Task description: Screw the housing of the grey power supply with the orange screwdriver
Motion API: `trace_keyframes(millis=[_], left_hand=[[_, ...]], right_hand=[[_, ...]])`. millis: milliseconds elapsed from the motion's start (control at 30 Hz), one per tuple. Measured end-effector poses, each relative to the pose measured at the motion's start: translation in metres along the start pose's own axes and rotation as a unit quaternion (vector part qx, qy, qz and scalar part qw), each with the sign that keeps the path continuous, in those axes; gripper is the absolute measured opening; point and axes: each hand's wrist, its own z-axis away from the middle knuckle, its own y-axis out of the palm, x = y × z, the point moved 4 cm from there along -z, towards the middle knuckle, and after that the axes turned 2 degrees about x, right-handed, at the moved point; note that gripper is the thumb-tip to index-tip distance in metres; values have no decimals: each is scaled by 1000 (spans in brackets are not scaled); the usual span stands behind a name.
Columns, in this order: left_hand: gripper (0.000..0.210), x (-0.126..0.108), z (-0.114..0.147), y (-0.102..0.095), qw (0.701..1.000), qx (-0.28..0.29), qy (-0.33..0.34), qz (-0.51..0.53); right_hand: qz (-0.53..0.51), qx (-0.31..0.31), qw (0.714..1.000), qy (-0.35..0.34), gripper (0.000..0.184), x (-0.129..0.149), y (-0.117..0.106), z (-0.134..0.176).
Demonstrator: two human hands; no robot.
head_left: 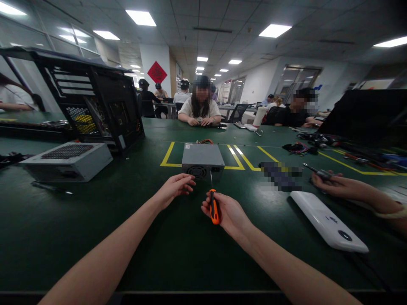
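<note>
A grey computer power supply [203, 155] stands on the green table in front of me, its fan grille and socket facing my side. My right hand [230, 209] is closed around the orange and black handle of a screwdriver [214, 207]. The thin shaft points up at the supply's near face, beside the socket; whether the tip touches is unclear. By the lower left of the fan grille is my left hand [174, 189], its fingers loosely stretched and slightly apart, with nothing visible in them. Orange and dark cables [206, 141] show behind the supply.
An open black computer case [117, 106] and a second power supply [68, 159] stand left, with a pen [52, 187] before them. At right lie a white elongated device [329, 220] and cables [300, 148]. A co-worker's hand [333, 185] holds a screwdriver there. Another person sits opposite.
</note>
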Motion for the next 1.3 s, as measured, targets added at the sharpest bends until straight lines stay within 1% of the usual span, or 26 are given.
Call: trace_keyframes(millis=[167, 233, 300, 333, 400, 467, 533, 633, 700, 733, 767, 800, 833, 900, 933, 1000, 1067, 1100, 1133, 1167, 1200, 1233, 1300], left_hand=[[28, -1, 0, 0, 1000, 2, 5, -7], [29, -1, -1, 0, 1000, -4, 16, -26], [28, -3, -1, 0, 995, -26, 54, -84], [27, -5, 0, 1, 987, -44, 88, -128], [25, -12, 4, 4, 954, -80, 177, -230], [22, -20, 11, 10, 904, -109, 265, -318], [23, -26, 16, 17, 856, -130, 327, -380], [28, -29, 17, 24, 801, -149, 367, -449], [33, -28, 14, 26, 762, -158, 369, -507], [35, -27, 12, 27, 741, -162, 367, -539], [37, -25, 11, 27, 719, -166, 364, -569], [38, -24, 9, 27, 699, -168, 360, -594], [39, -22, 8, 26, 685, -169, 355, -613], [39, -20, 7, 25, 666, -172, 346, -638], [40, -20, 7, 24, 661, -173, 342, -646], [40, -19, 7, 24, 655, -172, 337, -654], [41, -19, 8, 24, 653, -172, 338, -656], [41, -19, 8, 24, 652, -171, 338, -656], [41, -19, 9, 23, 652, -171, 339, -656], [41, -19, 9, 23, 653, -171, 338, -656], [41, -19, 8, 23, 653, -171, 337, -657], [40, -18, 8, 23, 653, -170, 336, -657], [40, -18, 7, 22, 654, -171, 334, -657]], right_hand=[[12, 2, 1000, -3, 13, 0, -1, -3], [23, 2, 1000, -3, 13, 0, -1, -3], [40, 1, 999, -5, 12, -1, -1, -2], [50, 1, 999, -6, 11, -1, -1, -1], [73, -5, 997, -17, 10, 0, -2, 0], [99, -18, 994, -41, 9, 3, -3, 1], [127, -37, 988, -75, 9, 7, -5, 2], [177, -66, 972, -142, 22, 16, -8, 6], [212, -78, 957, -184, 30, 22, -13, 9], [247, -80, 942, -212, 31, 27, -16, 10], [298, -83, 918, -247, 31, 32, -18, 12], [363, -88, 882, -288, 30, 37, -19, 15], [433, -99, 831, -335, 29, 43, -20, 18], [552, -124, 710, -419, 31, 51, -18, 25], [593, -133, 655, -450, 32, 53, -15, 28], [656, -133, 549, -501, 32, 53, -8, 33], [702, -125, 441, -545, 28, 50, 0, 36], [717, -122, 391, -565, 26, 49, 4, 36], [725, -119, 346, -584, 23, 48, 6, 37], [727, -115, 311, -601, 21, 48, 7, 37], [725, -113, 284, -617, 19, 48, 6, 37], [720, -110, 263, -632, 16, 48, 5, 37], [700, -108, 243, -663, 12, 49, 0, 37]])
